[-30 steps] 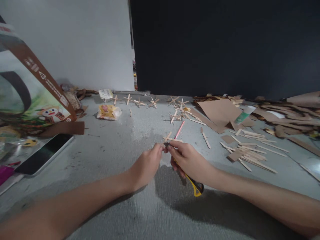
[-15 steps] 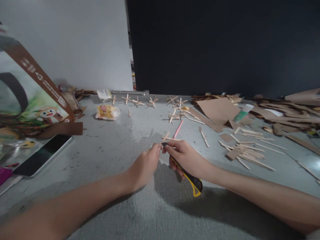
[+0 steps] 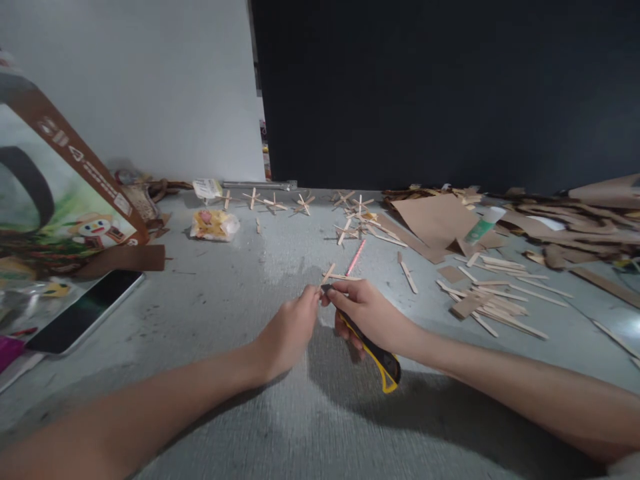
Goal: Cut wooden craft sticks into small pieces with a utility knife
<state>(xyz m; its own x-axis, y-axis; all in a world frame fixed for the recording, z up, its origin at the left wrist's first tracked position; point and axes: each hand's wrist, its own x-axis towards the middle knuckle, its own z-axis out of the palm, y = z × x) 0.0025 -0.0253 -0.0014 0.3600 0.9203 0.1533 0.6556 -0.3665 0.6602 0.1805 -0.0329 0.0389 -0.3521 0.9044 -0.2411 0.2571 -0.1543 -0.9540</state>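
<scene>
My right hand (image 3: 373,312) is wrapped around a black and yellow utility knife (image 3: 389,369), whose butt end points back toward me. The knife's dark front end meets the fingertips of my left hand (image 3: 289,328). Those fingers pinch a thin wooden craft stick (image 3: 329,272) that slants up beyond them; its lower end is hidden. Another craft stick lies flat just behind the knuckles of my right hand. A pink patterned stick (image 3: 356,257) rests on the table a little farther off.
Several crossed-stick pieces (image 3: 304,204) line the back. Loose craft sticks (image 3: 505,310), brown cardboard (image 3: 430,220) and a glue tube (image 3: 484,227) lie right. A phone (image 3: 85,313), a yellowish packet (image 3: 214,225) and a printed bag (image 3: 60,173) are at left.
The view has shifted very slightly. Both hands have moved a touch to the left with the knife and stick, keeping the same grips.
</scene>
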